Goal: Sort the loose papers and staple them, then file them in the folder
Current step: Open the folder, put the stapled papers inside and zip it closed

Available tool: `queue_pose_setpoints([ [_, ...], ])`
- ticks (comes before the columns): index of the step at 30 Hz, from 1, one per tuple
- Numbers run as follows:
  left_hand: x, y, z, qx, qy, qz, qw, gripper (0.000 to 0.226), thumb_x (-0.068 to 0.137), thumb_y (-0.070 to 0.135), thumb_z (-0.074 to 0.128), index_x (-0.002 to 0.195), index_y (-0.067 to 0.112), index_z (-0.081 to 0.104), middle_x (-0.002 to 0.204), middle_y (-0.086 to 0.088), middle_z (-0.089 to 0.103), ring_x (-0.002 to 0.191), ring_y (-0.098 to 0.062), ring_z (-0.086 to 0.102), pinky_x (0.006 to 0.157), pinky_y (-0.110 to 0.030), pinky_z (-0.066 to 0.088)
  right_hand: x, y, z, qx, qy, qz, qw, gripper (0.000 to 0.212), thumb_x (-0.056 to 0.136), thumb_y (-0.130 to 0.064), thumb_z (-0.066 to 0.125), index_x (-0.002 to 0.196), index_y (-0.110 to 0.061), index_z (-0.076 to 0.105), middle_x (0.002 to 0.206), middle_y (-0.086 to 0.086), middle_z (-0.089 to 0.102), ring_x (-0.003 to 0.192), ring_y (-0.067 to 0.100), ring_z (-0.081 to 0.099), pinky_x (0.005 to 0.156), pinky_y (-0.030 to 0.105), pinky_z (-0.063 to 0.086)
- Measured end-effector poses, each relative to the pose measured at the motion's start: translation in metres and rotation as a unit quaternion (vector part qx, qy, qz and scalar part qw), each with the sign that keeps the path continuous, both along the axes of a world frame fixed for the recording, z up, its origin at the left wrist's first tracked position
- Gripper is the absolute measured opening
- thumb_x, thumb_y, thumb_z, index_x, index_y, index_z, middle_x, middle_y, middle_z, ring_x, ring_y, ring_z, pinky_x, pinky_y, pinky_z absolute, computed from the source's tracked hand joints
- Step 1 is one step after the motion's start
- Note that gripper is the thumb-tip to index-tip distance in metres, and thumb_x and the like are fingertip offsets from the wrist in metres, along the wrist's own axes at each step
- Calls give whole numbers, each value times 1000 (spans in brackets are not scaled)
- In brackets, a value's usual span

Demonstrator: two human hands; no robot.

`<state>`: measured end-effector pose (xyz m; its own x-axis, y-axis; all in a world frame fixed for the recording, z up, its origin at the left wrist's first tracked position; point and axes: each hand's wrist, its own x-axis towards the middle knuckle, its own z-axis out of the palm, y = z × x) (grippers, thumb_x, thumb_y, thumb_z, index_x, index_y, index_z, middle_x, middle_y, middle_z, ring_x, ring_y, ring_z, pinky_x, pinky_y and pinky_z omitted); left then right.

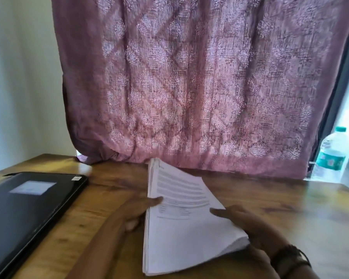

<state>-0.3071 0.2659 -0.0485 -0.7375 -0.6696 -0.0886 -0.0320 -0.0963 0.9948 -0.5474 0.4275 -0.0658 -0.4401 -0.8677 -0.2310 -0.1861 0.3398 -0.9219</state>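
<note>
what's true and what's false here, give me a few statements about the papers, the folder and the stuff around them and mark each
1. The left hand and the right hand both hold the stack of papers. True.
2. The black folder lies open to the right of the papers. False: it lies closed on the wooden table, to the left of the papers.
3. A water bottle stands at the far right, beside the curtain. True.
4. The curtain is plain green. False: it is mauve with a pale pattern.
5. A dark band sits on the right wrist. True.
</note>
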Motion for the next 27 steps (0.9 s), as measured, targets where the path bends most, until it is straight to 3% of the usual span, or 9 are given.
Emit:
queue_pose_setpoints([
  [3, 3, -3, 9, 78, 46, 3, 996, 24, 92, 21, 58, 108, 6, 68, 102, -8, 74, 91, -20, 72, 66, -24, 58, 4, 3, 6, -13, -62, 25, 998, 27, 83, -25, 74, 103, -6, 73, 102, 10, 75, 94, 30, 72, 92, 44, 53],
  [6, 6, -12, 7, 120, 57, 5, 991, 30, 89, 21, 58, 111, 4, 70, 115, -16, 69, 103, -30, 68, 80, -38, 59, 3, 5, 7, -32, -100, 35, 994, 27, 87, -12, 69, 113, -6, 70, 109, 11, 73, 99, 34, 70, 96, 49, 51],
  [10, 0, -12, 5, 54, -16, 66, 996, 33, 81, 23, 68, 107, 3, 69, 101, -13, 74, 87, -24, 72, 69, -32, 58, 7, 6, 8, -73, -90, 27, 993, 24, 88, -18, 67, 111, -10, 71, 101, 6, 76, 89, 28, 73, 77, 35, 59],
  [13, -3, -13, 5, 1, -31, 105, 994, 35, 74, 27, 76, 102, 6, 69, 90, -9, 76, 78, -23, 73, 62, -28, 56, 5, 4, 6, -88, -100, 19, 991, 27, 87, -20, 70, 114, -18, 68, 104, 4, 75, 92, 28, 73, 83, 41, 57],
  [17, -5, -6, 13, -54, 16, 155, 986, 7, 87, 22, 66, 82, 18, 64, 74, 8, 73, 63, -8, 67, 56, -16, 50, -2, 2, -2, -105, -118, -12, 987, 52, 71, -15, 83, 119, -11, 64, 108, 10, 73, 96, 35, 71, 91, 54, 53],
  [19, -1, -9, 20, -71, 38, 187, 979, 10, 89, 20, 64, 80, 22, 60, 83, 7, 69, 70, -6, 61, 64, -16, 50, -4, 3, -4, -113, -132, -14, 985, 51, 72, -8, 80, 120, -9, 63, 110, 14, 72, 98, 38, 69, 92, 56, 52],
  [21, 7, -15, 29, -69, 53, 187, 978, 17, 85, 27, 68, 94, 13, 67, 102, -12, 71, 85, -25, 68, 86, -35, 54, -6, 5, -4, -119, -141, -14, 983, 45, 77, -2, 74, 120, -9, 63, 111, 15, 72, 99, 39, 69, 92, 57, 51],
  [23, 18, -22, 40, -88, 56, 189, 976, 31, 88, 25, 64, 109, 4, 66, 110, -21, 68, 91, -32, 68, 93, -47, 51, -12, 6, -6, -122, -146, -18, 982, 55, 68, -6, 81, 119, -9, 63, 110, 15, 72, 98, 39, 69, 92, 57, 51],
  [27, 42, -19, 82, -164, 89, 247, 951, 14, 94, 13, 55, 87, 10, 67, 71, 0, 73, 70, -21, 69, 70, -30, 58, -21, 2, -11, -121, -141, -59, 981, 50, 80, 0, 72, 125, -15, 58, 111, 14, 72, 95, 40, 70, 88, 60, 52],
])
